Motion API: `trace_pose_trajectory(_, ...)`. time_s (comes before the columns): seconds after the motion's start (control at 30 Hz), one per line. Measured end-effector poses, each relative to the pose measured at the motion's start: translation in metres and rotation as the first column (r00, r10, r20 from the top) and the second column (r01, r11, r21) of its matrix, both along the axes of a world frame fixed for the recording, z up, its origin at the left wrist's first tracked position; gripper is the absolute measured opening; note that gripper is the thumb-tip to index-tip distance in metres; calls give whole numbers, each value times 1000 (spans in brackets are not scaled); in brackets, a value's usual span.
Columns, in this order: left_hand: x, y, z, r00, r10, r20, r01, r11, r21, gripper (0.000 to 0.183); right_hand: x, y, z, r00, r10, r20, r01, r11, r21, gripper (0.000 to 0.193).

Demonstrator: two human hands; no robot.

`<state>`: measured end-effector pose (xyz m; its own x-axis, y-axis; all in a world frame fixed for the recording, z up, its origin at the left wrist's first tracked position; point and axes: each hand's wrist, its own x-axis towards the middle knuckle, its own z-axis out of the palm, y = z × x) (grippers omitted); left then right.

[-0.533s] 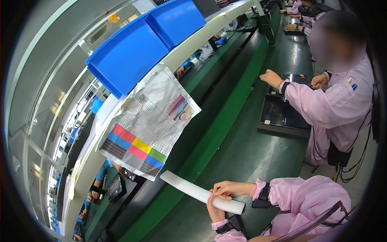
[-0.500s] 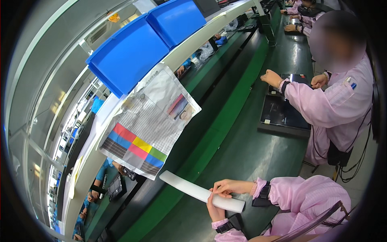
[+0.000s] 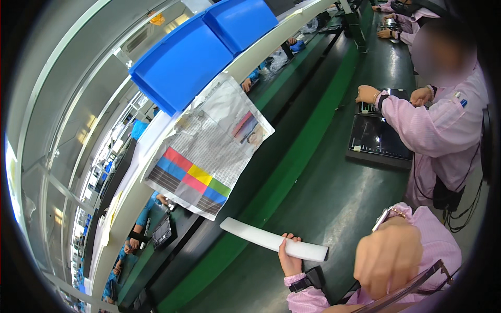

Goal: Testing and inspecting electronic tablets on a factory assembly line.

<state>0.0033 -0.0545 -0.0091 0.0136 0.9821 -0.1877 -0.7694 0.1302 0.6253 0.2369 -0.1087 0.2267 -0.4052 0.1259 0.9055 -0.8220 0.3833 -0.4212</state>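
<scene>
A long white strip (image 3: pixel 250 233), probably foam, slants above the dark green work surface. My left hand (image 3: pixel 290 257) is closed around it near its right end, with the fingertips curled over the far edge and a black strap on the wrist. My right hand (image 3: pixel 389 256) is raised close to the camera, apart from the strip. Its back faces me and its fingers curl down into a loose fist. The inside of that fist is hidden, so anything in it cannot be made out. Pink striped sleeves cover both forearms.
Printed paper (image 3: pixel 209 151) with coloured blocks hangs from a pale shelf rail, below blue bins (image 3: pixel 182 57). A green conveyor strip (image 3: pixel 282 195) runs alongside the bench. At right, a co-worker in pink (image 3: pixel 433 125) handles dark laptop-like devices (image 3: pixel 378 136). More workers sit beyond the rail.
My right hand has left the strip, where its fingers touched near my left hand, and risen toward the camera. My left hand still holds the strip. The whole view has shifted slightly.
</scene>
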Motion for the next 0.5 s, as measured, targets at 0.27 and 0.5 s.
trace_pose_trajectory(0.27,2,-1,4,1000,22,-18,-22,1000,-15,29,8,-17,31,982,-17,-191,40,992,116,35)
trace_pose_trajectory(0.5,-3,0,-7,997,-57,61,50,993,107,29,8,-12,14,979,-13,-203,47,985,164,47)
